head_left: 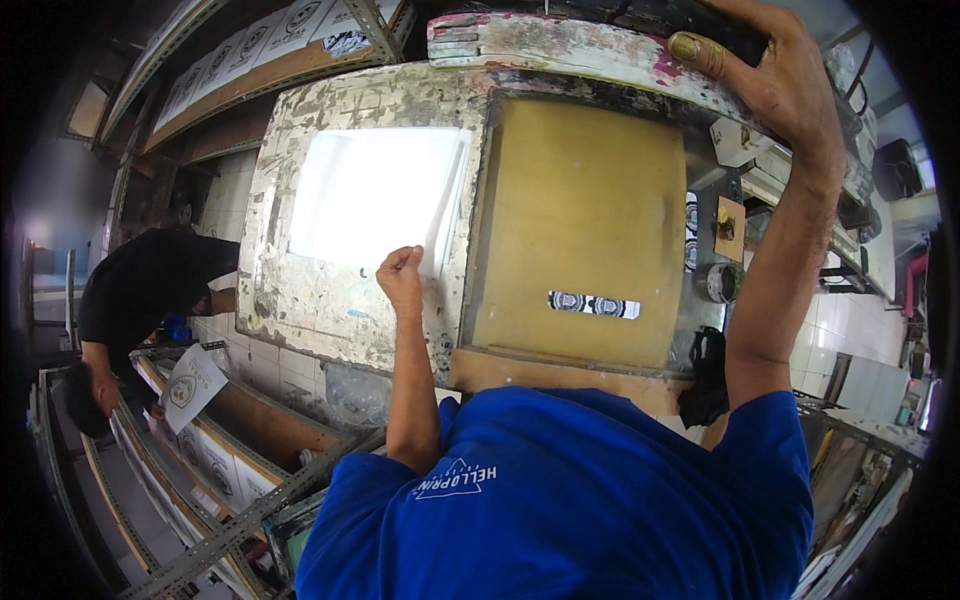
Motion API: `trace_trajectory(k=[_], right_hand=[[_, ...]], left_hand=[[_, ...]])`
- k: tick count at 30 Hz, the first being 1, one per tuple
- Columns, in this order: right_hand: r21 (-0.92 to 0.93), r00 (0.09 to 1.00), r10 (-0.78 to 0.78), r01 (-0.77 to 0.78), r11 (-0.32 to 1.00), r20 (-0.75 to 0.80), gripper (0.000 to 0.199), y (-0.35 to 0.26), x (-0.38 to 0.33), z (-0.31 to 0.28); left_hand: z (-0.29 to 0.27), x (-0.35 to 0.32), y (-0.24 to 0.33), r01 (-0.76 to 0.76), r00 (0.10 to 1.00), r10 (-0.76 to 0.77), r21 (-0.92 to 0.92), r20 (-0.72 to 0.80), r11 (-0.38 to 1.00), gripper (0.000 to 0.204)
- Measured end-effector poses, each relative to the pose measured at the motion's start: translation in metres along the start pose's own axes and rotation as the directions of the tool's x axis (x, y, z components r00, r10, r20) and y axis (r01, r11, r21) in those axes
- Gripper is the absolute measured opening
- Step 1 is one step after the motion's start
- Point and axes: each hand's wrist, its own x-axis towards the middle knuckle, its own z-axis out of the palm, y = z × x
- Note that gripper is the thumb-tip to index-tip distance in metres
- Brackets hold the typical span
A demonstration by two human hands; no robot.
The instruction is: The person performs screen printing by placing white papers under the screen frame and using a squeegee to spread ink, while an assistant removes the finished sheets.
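My left hand (401, 283) is closed in a pinch at the lower right part of a white sheet (375, 190). The sheet lies on a paint-stained board (270, 230), and its right side shows folded or layered edges. My right hand (785, 88) grips a white wooden bar (560, 42) at the far side, thumb on top and fingers partly hidden beyond it. Right of the sheet is a flat screen-printing frame with yellow-brown mesh (590, 200). A narrow black-and-white patterned strip (594, 305) shows near the mesh's near edge.
At the left, another person in black (160, 280) bends beside a rack (250, 410) holding printed sheets (190, 388). More printed sheets fill a shelf (230, 62) at the far left. A small tub (720, 283) and a black cloth (704, 375) sit right of the mesh.
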Motion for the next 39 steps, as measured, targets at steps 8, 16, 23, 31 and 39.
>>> trace_trajectory(k=[8, 16, 23, 31, 39], right_hand=[[-0.038, 0.984, -0.151, 0.148, 0.988, -0.096, 0.057, -0.011, -0.005, 0.005], [-0.034, 0.993, -0.091, 0.088, 0.995, -0.075, 0.057, 0.004, -0.001, 0.006], [-0.072, 0.984, -0.146, 0.139, 0.988, -0.099, 0.057, -0.007, -0.008, 0.004], [-0.042, 0.985, -0.148, 0.145, 0.989, -0.086, 0.056, 0.018, 0.0, 0.005], [-0.028, 0.989, -0.132, 0.131, 0.991, -0.065, 0.052, 0.01, 0.005, 0.0]], left_hand=[[-0.009, 0.007, 0.006, 0.005, 0.996, 0.0, 0.055, -0.087, 0.998, 0.017], [0.028, 0.001, 0.063, -0.639, 0.76, 0.637, 0.327, 0.129, 0.696, 0.01], [0.07, -0.07, 0.07, -0.68, 0.637, 0.324, 0.311, 0.7, 0.664, 0.033], [0.13, -0.075, 0.035, -0.839, 0.435, 0.322, 0.248, 0.841, 0.484, 0.053], [0.2, -0.096, 0.043, -0.9, 0.192, 0.367, 0.014, 0.91, 0.436, 0.055]])
